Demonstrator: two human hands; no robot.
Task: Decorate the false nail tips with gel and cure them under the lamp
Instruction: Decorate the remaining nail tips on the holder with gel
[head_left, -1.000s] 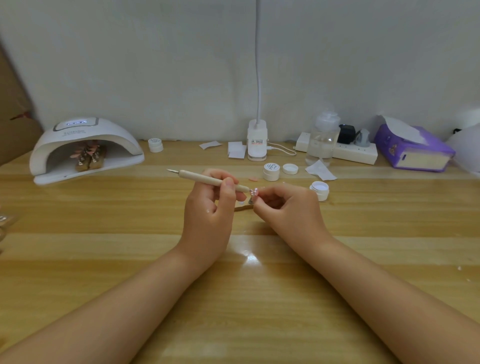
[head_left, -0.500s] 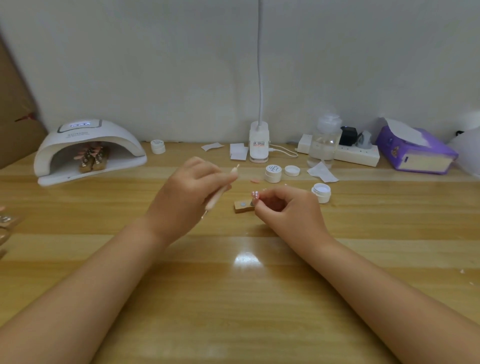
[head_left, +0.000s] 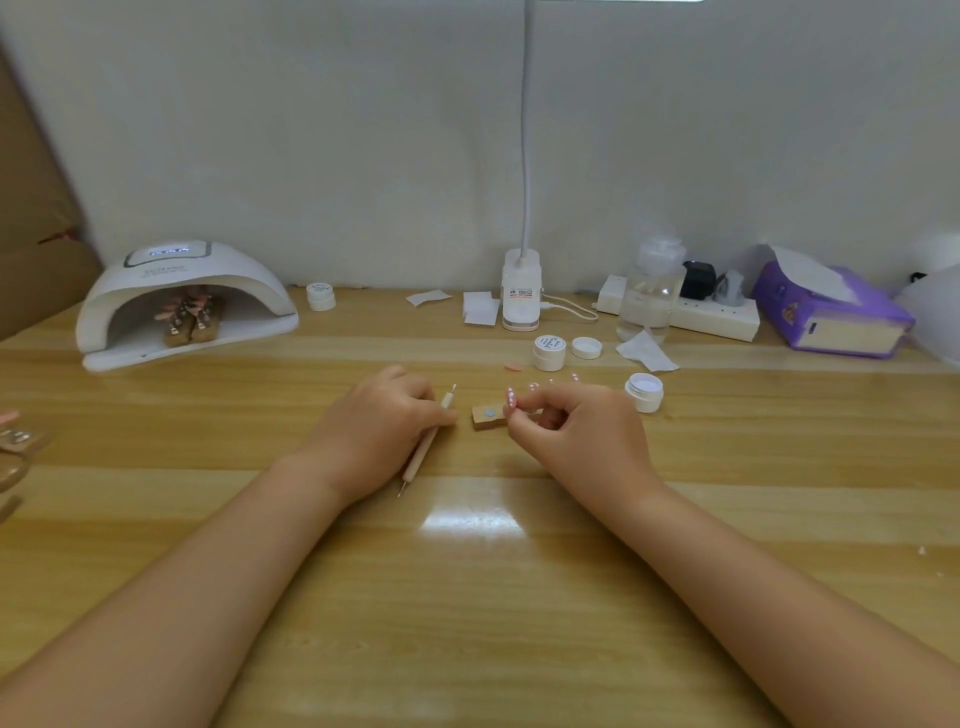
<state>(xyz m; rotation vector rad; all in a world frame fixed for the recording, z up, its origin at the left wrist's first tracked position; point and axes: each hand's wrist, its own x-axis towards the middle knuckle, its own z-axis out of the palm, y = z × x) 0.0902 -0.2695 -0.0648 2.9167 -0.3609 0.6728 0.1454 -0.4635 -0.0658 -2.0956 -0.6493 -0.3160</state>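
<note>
My left hand (head_left: 376, 423) holds a wooden dotting tool (head_left: 427, 446), lowered to the table with one metal tip pointing toward me. My right hand (head_left: 571, 426) pinches a small pink decorated nail tip (head_left: 511, 399) just above a small wooden holder block (head_left: 488, 417) with a pale dot of putty. The white curing lamp (head_left: 182, 306) stands at the back left with several pink tips on wooden blocks (head_left: 191, 315) inside. An open gel jar (head_left: 645, 392) sits right of my right hand.
A closed gel jar (head_left: 549, 352) and loose lid (head_left: 586, 347) sit behind my hands, with a loose pink tip (head_left: 513, 368). Desk lamp base (head_left: 521, 296), clear bottle (head_left: 649, 296), power strip (head_left: 711, 317), purple tissue box (head_left: 826, 312) line the back. More blocks (head_left: 13, 441) lie at the left edge.
My left hand swung the dotting tool away from the nail tip and lowered it onto the table. My right hand kept the tip nearly in place.
</note>
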